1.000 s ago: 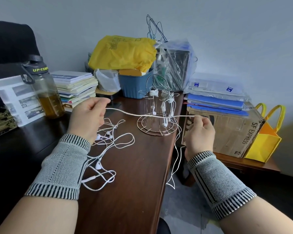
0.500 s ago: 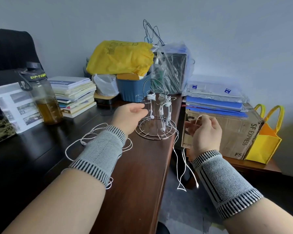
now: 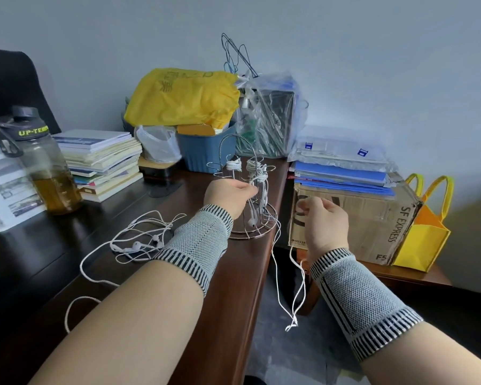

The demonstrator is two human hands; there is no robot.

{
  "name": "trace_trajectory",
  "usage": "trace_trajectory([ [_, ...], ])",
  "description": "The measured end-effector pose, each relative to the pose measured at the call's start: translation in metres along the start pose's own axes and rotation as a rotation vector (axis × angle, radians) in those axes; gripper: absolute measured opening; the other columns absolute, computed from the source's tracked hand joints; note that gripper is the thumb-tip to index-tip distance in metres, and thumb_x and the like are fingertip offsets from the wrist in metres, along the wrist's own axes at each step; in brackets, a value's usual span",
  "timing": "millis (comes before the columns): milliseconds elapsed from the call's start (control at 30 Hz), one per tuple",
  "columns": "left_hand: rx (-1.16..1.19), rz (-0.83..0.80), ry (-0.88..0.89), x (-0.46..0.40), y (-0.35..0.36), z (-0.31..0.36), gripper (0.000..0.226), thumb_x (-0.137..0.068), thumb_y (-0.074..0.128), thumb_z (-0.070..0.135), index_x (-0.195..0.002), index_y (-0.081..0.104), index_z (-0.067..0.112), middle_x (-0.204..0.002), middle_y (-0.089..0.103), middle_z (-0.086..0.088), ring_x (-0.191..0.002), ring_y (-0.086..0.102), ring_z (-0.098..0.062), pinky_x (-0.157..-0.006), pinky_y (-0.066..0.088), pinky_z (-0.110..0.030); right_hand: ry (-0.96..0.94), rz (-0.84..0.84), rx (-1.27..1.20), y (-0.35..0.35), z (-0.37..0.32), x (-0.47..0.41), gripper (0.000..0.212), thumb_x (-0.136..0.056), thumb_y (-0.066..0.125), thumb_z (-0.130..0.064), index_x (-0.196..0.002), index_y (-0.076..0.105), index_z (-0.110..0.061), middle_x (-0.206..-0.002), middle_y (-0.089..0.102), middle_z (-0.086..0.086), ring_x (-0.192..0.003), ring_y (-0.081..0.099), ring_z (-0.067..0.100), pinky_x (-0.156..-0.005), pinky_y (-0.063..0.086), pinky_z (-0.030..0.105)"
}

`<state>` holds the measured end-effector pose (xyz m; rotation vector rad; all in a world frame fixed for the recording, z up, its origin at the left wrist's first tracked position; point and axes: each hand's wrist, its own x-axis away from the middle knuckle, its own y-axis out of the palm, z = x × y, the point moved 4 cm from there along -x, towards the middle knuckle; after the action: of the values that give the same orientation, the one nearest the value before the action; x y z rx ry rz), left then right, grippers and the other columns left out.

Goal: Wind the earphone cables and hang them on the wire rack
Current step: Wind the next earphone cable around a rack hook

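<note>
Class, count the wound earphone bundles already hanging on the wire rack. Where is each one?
2. One bundle hangs on the left of the wire rack, the other bundle on its right. The left hand may hide more.

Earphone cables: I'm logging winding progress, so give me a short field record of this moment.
left hand: at the wire rack, pinching the cable
right hand: holding cable loops that hang past the table edge
already hung: two wound bundles on the rack
waiting: loose earphones on the table
</note>
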<state>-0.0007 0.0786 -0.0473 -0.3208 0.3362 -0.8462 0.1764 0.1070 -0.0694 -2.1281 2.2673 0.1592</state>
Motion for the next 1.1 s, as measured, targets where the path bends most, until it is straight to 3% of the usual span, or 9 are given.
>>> trace_trajectory([
  [33,-0.017,0.004,-0.003,-0.001,0.001,0.0,0.011,-0.084,0.071,0.026,-0.088,0.077,0.018,-0.077,0.068,0.002,-0.06,0.052,-0.001,-0.06,0.044,-0.015,-0.003,-0.025,0.064,0.003,0.0,-0.003,0.021,-0.091,0.051,-0.015,-0.085,0.07,-0.009,-0.086,0.069,0.021,-0.094,0.06,0.033,-0.071,0.053,0.045],
  [133,-0.03,0.006,-0.009,-0.002,0.004,-0.004,0.011,-0.084,0.07,0.025,-0.088,0.077,0.017,-0.085,0.07,0.0,-0.07,0.056,-0.007,-0.066,0.046,-0.023,-0.085,-0.154,0.232,0.023,0.005,-0.019,0.025,-0.09,0.054,-0.019,-0.11,0.068,-0.012,-0.088,0.071,-0.001,-0.069,0.063,0.014,-0.064,0.05,0.028],
  [267,-0.023,-0.002,0.014,-0.005,0.005,-0.007,0.013,-0.084,0.071,0.024,-0.091,0.078,0.015,-0.076,0.067,0.005,-0.079,0.059,-0.011,-0.075,0.045,-0.022,-0.212,-0.332,0.357,0.06,0.013,-0.033,0.042,-0.087,0.06,-0.016,-0.129,0.054,-0.016,-0.117,0.063,-0.005,-0.101,0.061,0.009,-0.093,0.048,0.029],
  [467,-0.075,-0.016,0.049,-0.009,0.005,-0.013,0.008,-0.085,0.07,0.025,-0.085,0.074,0.017,-0.079,0.07,0.002,-0.087,0.067,-0.017,-0.079,0.05,-0.025,-0.118,-0.413,0.173,0.068,0.02,-0.035,0.006,-0.088,0.059,-0.006,-0.085,0.063,-0.009,-0.065,0.06,0.0,-0.039,0.051,0.001,-0.043,0.041,0.017],
  [667,0.081,-0.118,-0.032,-0.009,0.013,-0.02,0.018,-0.084,0.068,0.016,-0.066,0.07,0.021,-0.073,0.074,-0.002,-0.082,0.073,-0.02,-0.084,0.058,-0.038,-0.23,-0.297,0.102,0.045,0.03,-0.011,0.017,-0.093,0.056,-0.019,-0.077,0.064,-0.018,-0.062,0.061,-0.005,-0.053,0.055,0.006,-0.055,0.048,0.026],
  [767,0.397,-0.238,-0.177,-0.002,0.022,-0.016,0.017,-0.09,0.058,0.01,-0.078,0.068,0.011,-0.078,0.073,-0.009,-0.068,0.069,-0.018,-0.066,0.056,-0.031,-0.425,-0.34,0.199,0.045,0.041,0.017,0.027,-0.094,0.052,-0.016,-0.07,0.061,-0.026,-0.057,0.055,-0.009,-0.056,0.052,0.009,-0.057,0.046,0.029],
  [867,0.565,-0.369,-0.333,0.004,0.027,-0.011,0.026,-0.095,0.049,0.027,-0.083,0.067,0.012,-0.077,0.072,-0.004,-0.062,0.065,-0.012,-0.063,0.047,-0.028,-0.551,-0.378,0.315,0.052,0.054,0.027,0.032,-0.094,0.052,-0.014,-0.064,0.053,-0.025,-0.053,0.048,-0.007,-0.052,0.044,0.008,-0.053,0.036,0.022],
  [967,0.579,-0.413,-0.377,0.003,0.026,-0.012,0.025,-0.093,0.056,0.034,-0.08,0.066,0.015,-0.062,0.061,0.005,-0.056,0.053,-0.01,-0.061,0.043,-0.027,-0.469,-0.391,0.386,0.051,0.062,0.016,0.029,-0.095,0.052,-0.018,-0.067,0.059,-0.018,-0.053,0.05,-0.006,-0.049,0.043,0.007,-0.052,0.034,0.022],
  [1100,0.522,-0.422,-0.321,0.0,0.025,-0.014,0.015,-0.089,0.064,0.011,-0.076,0.059,0.016,-0.065,0.053,0.002,-0.064,0.052,-0.013,-0.066,0.044,-0.031,-0.292,-0.343,0.329,0.038,0.06,-0.005,0.027,-0.094,0.056,-0.02,-0.069,0.065,-0.021,-0.045,0.049,-0.012,-0.043,0.042,0.001,-0.047,0.034,0.015],
])
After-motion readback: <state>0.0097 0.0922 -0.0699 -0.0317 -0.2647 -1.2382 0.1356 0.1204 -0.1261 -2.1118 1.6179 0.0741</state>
